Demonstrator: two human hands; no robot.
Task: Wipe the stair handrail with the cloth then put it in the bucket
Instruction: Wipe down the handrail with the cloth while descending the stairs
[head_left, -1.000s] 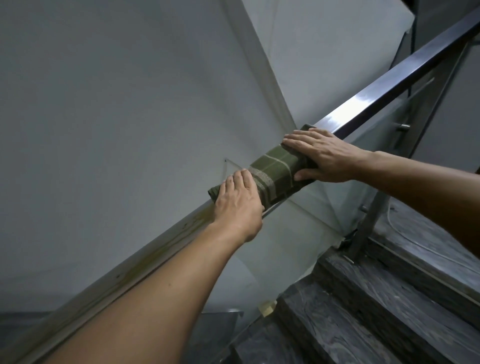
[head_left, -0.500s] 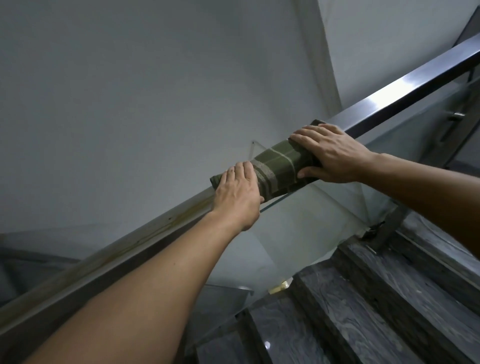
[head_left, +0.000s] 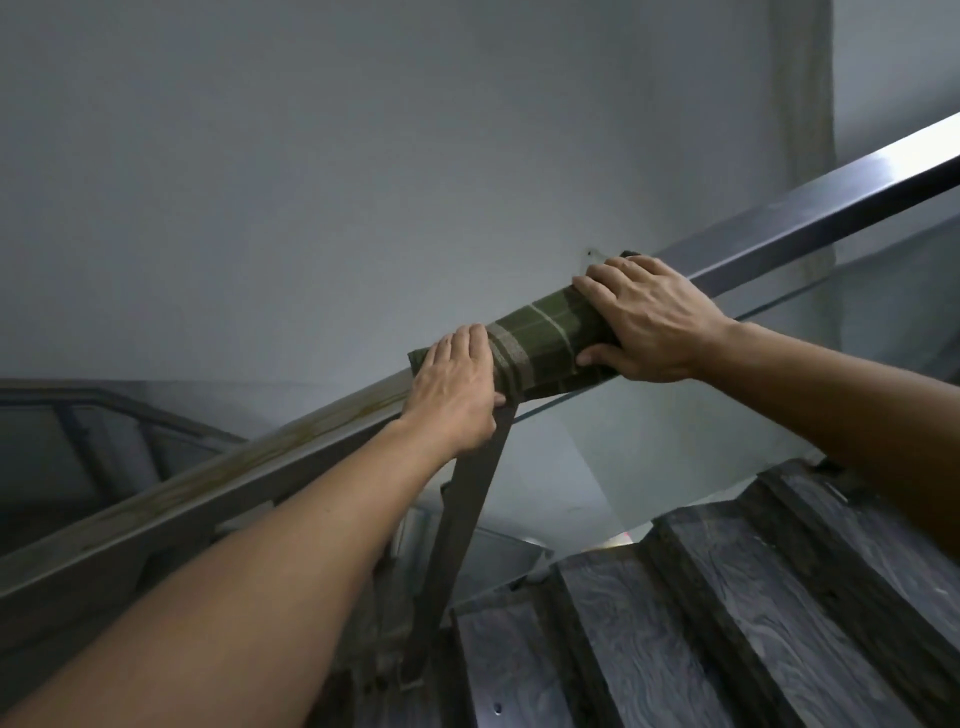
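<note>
Wiping: left hand (head_left: 457, 387) and right hand (head_left: 649, 322) both wrap the cloth (head_left: 545, 338) around the handrail (head_left: 810, 208); next, slide along.

Along the rail (head_left: 810, 208) above the right hand (head_left: 654, 322) the top runs bare – open room. Below the left hand (head_left: 457, 395) it is also bare, though stained. A post (head_left: 457, 530) meets the rail's underside right at the left hand, and glass (head_left: 675, 415) closes the space beneath – the wall (head_left: 363, 182) stands beyond.
</note>
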